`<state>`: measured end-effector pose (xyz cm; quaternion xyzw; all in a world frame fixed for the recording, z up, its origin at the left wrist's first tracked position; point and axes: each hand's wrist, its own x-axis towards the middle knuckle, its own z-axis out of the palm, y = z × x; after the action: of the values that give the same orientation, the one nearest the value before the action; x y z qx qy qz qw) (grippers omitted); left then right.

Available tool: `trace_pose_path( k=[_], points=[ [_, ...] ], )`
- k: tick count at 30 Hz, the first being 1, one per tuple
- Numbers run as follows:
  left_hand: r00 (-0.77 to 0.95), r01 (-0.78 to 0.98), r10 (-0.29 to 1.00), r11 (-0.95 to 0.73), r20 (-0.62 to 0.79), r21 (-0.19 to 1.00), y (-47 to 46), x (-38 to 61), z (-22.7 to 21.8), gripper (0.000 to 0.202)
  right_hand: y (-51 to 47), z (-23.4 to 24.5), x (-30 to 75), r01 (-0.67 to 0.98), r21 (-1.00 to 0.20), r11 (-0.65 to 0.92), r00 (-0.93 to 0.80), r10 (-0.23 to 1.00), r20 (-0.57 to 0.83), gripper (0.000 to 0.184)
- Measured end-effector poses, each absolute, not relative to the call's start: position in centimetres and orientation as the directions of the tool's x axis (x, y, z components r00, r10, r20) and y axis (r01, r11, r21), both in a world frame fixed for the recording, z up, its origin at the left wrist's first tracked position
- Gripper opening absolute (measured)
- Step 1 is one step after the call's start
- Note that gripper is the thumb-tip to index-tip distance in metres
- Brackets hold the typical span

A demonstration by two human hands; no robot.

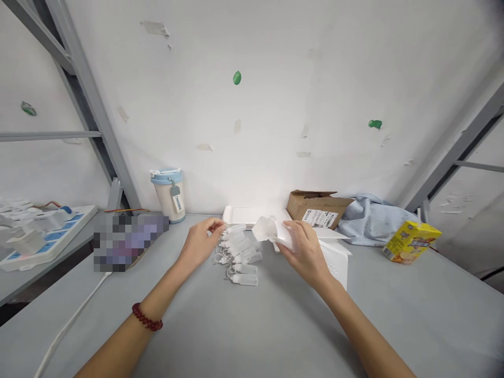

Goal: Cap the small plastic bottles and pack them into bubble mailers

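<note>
Several small clear plastic squeeze bottles (246, 269) lie in a loose row on the grey table, with nozzles and ring-like cap straps toward the left. At the far end of the row, my left hand (200, 242) is closed in a pinch at the nozzle end of the topmost bottle (236, 229); the fingertips partly hide what they grip. My right hand (303, 249) is wrapped round a white pouch (285, 237), tilted with its open mouth toward the bottles. What is inside the pouch cannot be made out.
Behind the hands are a white tray-like box (236, 214), an opened cardboard box (321, 210) and white packaging (336, 260). A pale blue cloth (364, 218) and yellow drink carton (411, 242) stand right. Left are a lidded tumbler (169, 197), blurred-out device (129, 244), cable (74, 320) and power strip (51, 239).
</note>
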<state>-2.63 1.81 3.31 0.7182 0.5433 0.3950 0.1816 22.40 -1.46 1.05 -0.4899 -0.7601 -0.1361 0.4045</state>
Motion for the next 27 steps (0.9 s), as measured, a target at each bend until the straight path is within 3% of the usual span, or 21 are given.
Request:
trace_pose_path(
  k=[12,27],
  points=[
    [0.053,0.575,0.889,-0.399,0.454,0.714,1.2,-2.6,4.1,0.025,-1.2,0.7,22.4,0.885,-0.142,0.444,-0.217,0.663,0.717,0.038],
    [0.212,0.491,0.853,-0.515,0.477,0.703,0.2,-1.4,3.9,0.019,-1.6,0.2,21.1,0.864,-0.091,0.495,-0.305,0.659,0.687,0.040]
  ],
)
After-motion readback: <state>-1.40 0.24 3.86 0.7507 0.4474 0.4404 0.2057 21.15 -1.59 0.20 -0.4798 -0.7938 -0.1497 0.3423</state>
